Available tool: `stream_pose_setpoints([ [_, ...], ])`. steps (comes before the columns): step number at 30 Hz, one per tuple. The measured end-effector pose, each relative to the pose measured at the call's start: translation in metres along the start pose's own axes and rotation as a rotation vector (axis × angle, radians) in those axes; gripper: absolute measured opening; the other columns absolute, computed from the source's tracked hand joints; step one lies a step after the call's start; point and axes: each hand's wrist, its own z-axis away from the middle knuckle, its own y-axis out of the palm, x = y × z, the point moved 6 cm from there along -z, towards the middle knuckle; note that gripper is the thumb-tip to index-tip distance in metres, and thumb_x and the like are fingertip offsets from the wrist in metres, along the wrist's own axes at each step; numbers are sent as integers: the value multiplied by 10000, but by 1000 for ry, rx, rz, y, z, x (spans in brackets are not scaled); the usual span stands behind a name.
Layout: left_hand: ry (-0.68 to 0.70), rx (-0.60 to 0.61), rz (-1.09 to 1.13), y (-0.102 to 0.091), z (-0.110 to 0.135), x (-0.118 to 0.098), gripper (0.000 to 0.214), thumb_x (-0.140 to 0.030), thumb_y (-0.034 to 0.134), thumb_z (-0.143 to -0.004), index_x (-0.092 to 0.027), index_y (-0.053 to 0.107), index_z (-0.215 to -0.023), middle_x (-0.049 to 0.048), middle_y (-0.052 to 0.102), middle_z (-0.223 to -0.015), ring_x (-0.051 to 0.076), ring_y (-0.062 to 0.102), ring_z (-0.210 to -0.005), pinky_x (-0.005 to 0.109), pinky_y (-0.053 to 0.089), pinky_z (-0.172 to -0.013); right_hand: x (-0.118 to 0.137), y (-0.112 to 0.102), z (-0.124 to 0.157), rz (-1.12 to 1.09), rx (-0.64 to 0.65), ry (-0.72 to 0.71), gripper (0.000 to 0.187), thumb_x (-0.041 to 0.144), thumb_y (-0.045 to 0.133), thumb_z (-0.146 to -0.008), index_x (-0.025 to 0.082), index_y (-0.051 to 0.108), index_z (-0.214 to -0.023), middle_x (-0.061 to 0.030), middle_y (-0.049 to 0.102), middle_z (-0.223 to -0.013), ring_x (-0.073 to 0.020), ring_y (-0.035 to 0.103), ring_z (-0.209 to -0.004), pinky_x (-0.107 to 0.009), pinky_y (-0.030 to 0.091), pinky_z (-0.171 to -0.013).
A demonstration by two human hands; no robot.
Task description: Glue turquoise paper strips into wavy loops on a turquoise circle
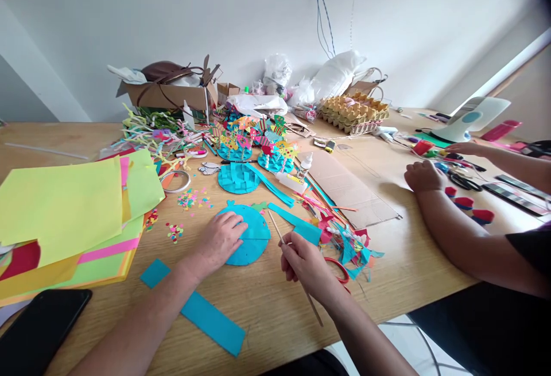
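Note:
My left hand (222,235) lies on a round blue disc (258,244), fingers resting over its left part. The disc is flat on the table, with a line across it. My right hand (305,263) is closed around a thin wooden stick (275,222), which slants from upper left to lower right, its upper end close to the disc's right edge. Red-handled scissors (338,270) lie partly hidden behind the right hand. A blue paper strip (215,323) passes under my left forearm. Behind the disc is another blue disc (238,178) covered with raised paper strips.
Coloured sheets (64,209) and a black phone (43,330) lie at left. Glue bottles (305,166), paper scraps (350,247) and decorated blue pieces (275,161) stand beyond. Cardboard (348,186) and egg trays (355,113) are right of centre. Another person's arms (447,227) rest at right.

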Motion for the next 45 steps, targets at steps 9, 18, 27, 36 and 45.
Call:
stream_pose_setpoints([
  [9,-16,26,-34,-6,-1,-4,166,-104,526,-792,-163,608,-923,73,598,-972,222,519,-937,379,460,-829,18,0,-11,-128,15,-26,135,289,346,-792,208,453,-777,76,485,-490,-85,488,-371,-175,338,-359],
  [18,-75,14,-77,-1,0,-9,211,-77,449,-821,-175,594,-937,72,611,-1001,218,541,-960,395,447,-863,3,27,5,-129,60,79,114,273,398,-761,211,410,-665,88,430,-450,-71,391,-326,-169,269,-312],
  [27,-100,-44,-74,-3,-1,-10,186,-51,426,-803,-169,556,-863,69,623,-933,207,566,-912,409,446,-881,-5,31,4,55,25,21,125,153,432,-679,172,493,-571,43,447,-512,-92,420,-497,-197,291,-462],
  [36,-125,-55,-94,0,-2,-8,190,-40,388,-816,-179,488,-734,35,603,-726,186,586,-755,400,451,-870,-1,42,11,-65,99,120,166,126,413,-690,186,541,-603,67,403,-416,-89,386,-416,-194,285,-440],
  [45,-136,-70,-78,2,0,-7,183,-34,377,-808,-188,450,-742,25,596,-689,181,587,-707,402,443,-873,0,58,4,-89,117,86,144,147,422,-716,182,481,-590,73,432,-423,-78,384,-404,-195,264,-429],
])
